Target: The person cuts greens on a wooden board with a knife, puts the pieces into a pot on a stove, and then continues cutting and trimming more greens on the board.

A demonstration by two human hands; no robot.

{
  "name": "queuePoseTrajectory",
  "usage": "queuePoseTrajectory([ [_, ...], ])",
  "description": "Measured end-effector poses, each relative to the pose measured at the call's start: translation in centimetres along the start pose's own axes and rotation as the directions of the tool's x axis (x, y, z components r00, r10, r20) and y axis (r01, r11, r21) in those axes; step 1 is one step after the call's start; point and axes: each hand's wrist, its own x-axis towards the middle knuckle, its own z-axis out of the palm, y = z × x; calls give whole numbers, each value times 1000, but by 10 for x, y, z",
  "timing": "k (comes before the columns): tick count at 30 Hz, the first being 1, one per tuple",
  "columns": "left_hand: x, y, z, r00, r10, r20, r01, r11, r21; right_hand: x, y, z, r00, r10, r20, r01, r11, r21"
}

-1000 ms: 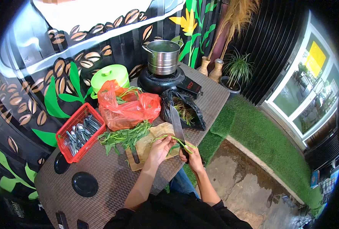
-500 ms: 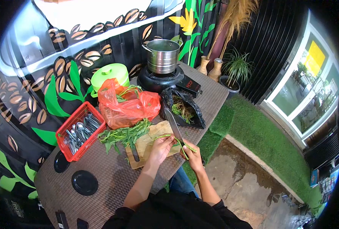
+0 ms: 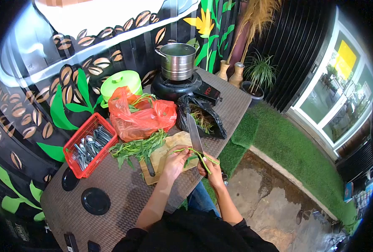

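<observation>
My left hand (image 3: 176, 163) pinches the end of a leafy green's stem (image 3: 200, 153) above the wooden cutting board (image 3: 178, 140). In my right hand (image 3: 212, 172) is a knife, its long blade (image 3: 194, 135) pointing up and away from me. The stem passes across the base of the blade to my right hand, with another piece of stem beside its fingers. A pile of leafy greens (image 3: 146, 145) lies over the board's far left edge. The dark handle slot (image 3: 150, 169) shows near the board's left end.
A red plastic bag (image 3: 140, 122) and a black bag of trimmings (image 3: 203, 119) stand behind the board. Cutlery fills a red basket (image 3: 85, 166) at left. Farther back are a lime-green lidded pot (image 3: 120, 84) and a steel pot (image 3: 177, 65) on a stove (image 3: 174, 88).
The knife blade has swung slightly more upright. The stem between my hands now arches across the blade's base. Both hands stay in nearly the same place.
</observation>
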Motion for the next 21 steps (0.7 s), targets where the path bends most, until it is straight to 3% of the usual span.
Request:
queuePoseTrajectory([
  [9,6,0,-1,999,-16,51,11,996,94,6,3,-11,998,-19,64,27,992,-127],
  [11,5,-1,1,998,-3,57,-2,997,79,6,3,-12,998,-37,45,47,972,-232],
  [21,7,1,-3,995,-51,88,39,990,133,10,7,-12,998,-10,65,24,977,-213],
])
